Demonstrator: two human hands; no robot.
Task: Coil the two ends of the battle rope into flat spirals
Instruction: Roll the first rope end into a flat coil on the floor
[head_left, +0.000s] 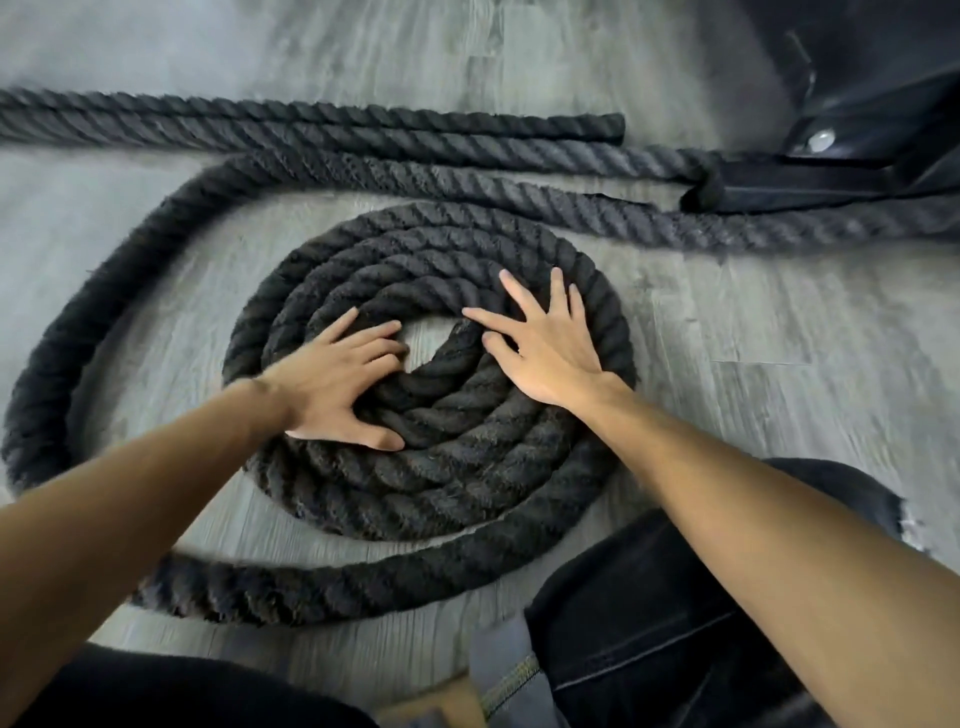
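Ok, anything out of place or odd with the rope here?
Mostly tidy. The spiral lies flat under the left hand and right hand, but a patch of bare floor shows at its centre, and the loose rope loops wide, not yet against the coil.

The battle rope (431, 415) is black all through, its thick strands giving a diagonal twisted pattern. The floor (779, 322) under it is pale grey with wood-grain plank streaks. The person's trousers (649, 613) are dark, near black, with a lighter seam line.
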